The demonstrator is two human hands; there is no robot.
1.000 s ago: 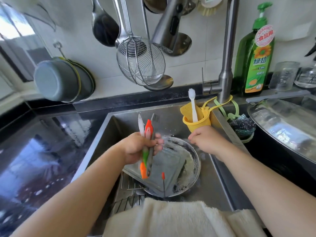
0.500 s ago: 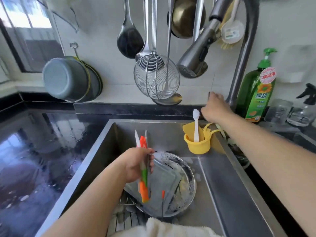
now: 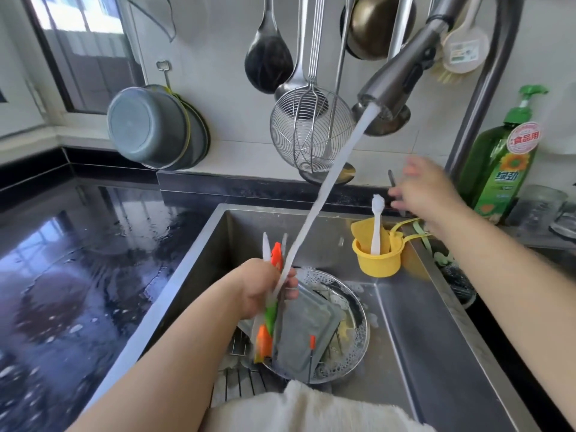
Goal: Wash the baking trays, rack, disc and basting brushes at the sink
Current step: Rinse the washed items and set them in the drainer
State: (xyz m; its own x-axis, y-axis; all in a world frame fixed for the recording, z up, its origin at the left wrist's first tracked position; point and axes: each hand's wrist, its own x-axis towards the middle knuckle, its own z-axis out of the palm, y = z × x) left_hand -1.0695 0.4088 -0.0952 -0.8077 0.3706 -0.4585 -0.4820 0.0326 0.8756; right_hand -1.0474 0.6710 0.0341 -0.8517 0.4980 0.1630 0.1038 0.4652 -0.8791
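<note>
In the sink (image 3: pixel 414 338), soapy trays (image 3: pixel 307 332) are stacked in a round pan. Rinsing is judged underway: brushes (image 3: pixel 270 310) are gripped by the left hand (image 3: pixel 265 288) under running water (image 3: pixel 324 188); turning is needed next. The right hand (image 3: pixel 427 188) is spread, empty.

Premises: a domestic kitchen, at the sink station. Evidence: a stainless steel sink basin (image 3: pixel 420 338) set in a glossy black stone countertop (image 3: pixel 78 260); a brushed-metal pull-down faucet (image 3: pixel 402 73) running water; a white tiled wall hung with a black ladle (image 3: pixel 268 65), a wire mesh skimmer (image 3: pixel 307 132) and grey metal basins (image 3: pixel 149 127); a green pump bottle of dish detergent (image 3: pixel 501 163); a yellow plastic caddy (image 3: pixel 378 254) on the sink edge.
</note>
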